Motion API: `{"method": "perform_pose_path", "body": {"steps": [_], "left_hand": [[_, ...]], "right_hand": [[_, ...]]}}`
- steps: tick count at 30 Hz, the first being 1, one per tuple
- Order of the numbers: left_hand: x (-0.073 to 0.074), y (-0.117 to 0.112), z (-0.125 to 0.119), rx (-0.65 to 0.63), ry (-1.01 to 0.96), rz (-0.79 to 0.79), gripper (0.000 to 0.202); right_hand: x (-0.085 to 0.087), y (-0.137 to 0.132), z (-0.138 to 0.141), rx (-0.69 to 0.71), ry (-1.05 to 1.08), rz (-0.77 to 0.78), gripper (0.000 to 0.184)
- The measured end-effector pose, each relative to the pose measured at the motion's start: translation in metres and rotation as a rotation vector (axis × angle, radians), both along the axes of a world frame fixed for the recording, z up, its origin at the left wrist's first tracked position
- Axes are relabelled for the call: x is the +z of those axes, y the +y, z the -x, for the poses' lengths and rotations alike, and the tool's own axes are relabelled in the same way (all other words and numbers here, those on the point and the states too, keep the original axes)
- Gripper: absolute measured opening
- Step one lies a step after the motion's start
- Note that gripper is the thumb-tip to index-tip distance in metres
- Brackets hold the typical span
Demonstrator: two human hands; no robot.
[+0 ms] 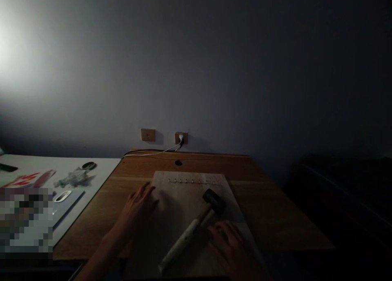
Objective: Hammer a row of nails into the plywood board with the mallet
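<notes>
A mallet (183,240) with a dark head and a pale-wrapped handle lies slantwise on a light wooden board (174,207). Along the board's far end runs a row of several small nails (192,181), standing up from the surface. My left hand (142,199) is at the board's left edge with its fingers spread, holding nothing. Just right of the mallet, my right hand (229,244) hovers over or rests on the board; its fingers are apart and no object shows in them. Dim light blurs the contact of both hands with the board.
The board lies on a brown wooden desk (260,215) against a grey wall. A plug with cables (181,139) sits in a wall socket. On the white table (104,167) at left are a roll of tape (88,165), crumpled plastic (73,178) and a red-marked packet (27,179).
</notes>
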State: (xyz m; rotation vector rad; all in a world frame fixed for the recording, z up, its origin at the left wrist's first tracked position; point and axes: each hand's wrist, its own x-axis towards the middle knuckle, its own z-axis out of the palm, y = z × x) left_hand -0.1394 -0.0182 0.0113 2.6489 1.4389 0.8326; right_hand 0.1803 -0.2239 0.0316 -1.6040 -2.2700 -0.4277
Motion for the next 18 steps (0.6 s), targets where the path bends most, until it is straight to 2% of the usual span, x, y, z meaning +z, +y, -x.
{"method": "perform_pose_path", "body": {"steps": [4, 9, 13, 18], "left_hand": [[-0.012, -0.036, 0.009, -0.03, 0.041, 0.011, 0.037], [0.002, -0.052, -0.009, -0.034, 0.029, 0.11, 0.038], [0.011, -0.055, -0.04, -0.105, 0.017, 0.14, 0.04], [0.009, -0.055, -0.103, -0.422, 0.039, 0.108, 0.042]], "right_hand": [[-0.015, -0.007, -0.011, -0.048, 0.037, -0.071, 0.037], [-0.016, -0.005, -0.011, -0.145, 0.049, -0.137, 0.039], [-0.019, -0.004, -0.036, -0.27, 0.064, -0.116, 0.039], [-0.023, -0.004, -0.109, -0.439, 0.055, -0.073, 0.038]]}}
